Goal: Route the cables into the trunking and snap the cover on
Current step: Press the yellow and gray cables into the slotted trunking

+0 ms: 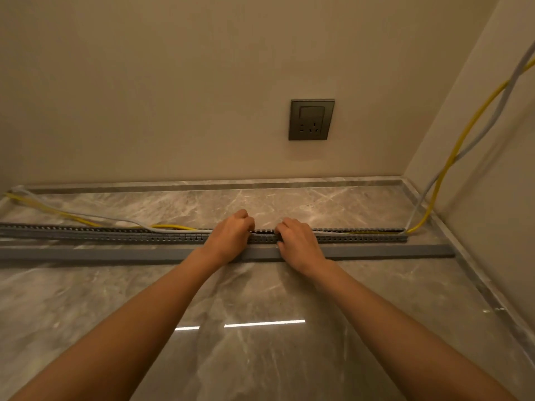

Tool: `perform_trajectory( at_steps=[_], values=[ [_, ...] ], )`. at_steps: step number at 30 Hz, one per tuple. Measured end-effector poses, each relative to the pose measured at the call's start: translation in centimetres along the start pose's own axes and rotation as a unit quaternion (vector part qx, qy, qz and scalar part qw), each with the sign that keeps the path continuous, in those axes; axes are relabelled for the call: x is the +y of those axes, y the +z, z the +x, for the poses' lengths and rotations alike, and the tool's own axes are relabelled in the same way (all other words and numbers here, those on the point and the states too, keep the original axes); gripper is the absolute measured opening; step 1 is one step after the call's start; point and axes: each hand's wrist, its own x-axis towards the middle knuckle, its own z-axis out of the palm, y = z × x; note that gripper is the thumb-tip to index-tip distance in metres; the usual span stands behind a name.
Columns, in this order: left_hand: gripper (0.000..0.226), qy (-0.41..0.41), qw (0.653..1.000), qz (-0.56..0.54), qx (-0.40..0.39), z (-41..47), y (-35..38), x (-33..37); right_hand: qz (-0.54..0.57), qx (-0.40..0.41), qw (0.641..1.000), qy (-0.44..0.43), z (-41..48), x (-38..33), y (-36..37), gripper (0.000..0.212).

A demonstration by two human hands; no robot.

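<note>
- The trunking (pixel 362 235) lies on the floor (pixel 260 357), running left to right, parallel to the back wall (pixel 173 96).
- The cover (pixel 390 251) lies just before the trunking.
- Both cables (pixel 376 232) sit in the trunking on the right; on the left they lie behind it.
- The left hand (pixel 228 237) and right hand (pixel 298 244) rest on the trunking's middle.
- A socket (pixel 311 119) is on the wall behind.

No readable text, labels or numbers
</note>
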Motion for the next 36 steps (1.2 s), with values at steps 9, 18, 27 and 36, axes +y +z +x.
perform_trajectory(
  at_steps=[9, 18, 27, 36],
  values=[
    [0.026, -0.113, 0.993, 0.027, -0.026, -3.0, -3.8, -9.7, 0.087, -0.002, 0.996, -0.022, 3.6, -9.0, 2.5, 0.025],
    [0.022, 0.0, 0.997, 0.074, -0.035, -4.4, -4.2, -14.2, 0.083, 0.019, 0.996, 0.0, 5.5, -13.9, 3.9, 0.023],
    [0.025, 0.048, 0.994, 0.09, -0.031, -3.3, -4.1, -15.0, 0.066, 0.053, 0.995, 0.05, 5.0, -15.1, 4.7, 0.026],
    [0.021, 0.066, 0.991, 0.099, -0.059, -3.3, -4.7, -15.0, 0.055, 0.027, 0.994, 0.086, 5.5, -15.5, 4.5, 0.025]
  ],
)
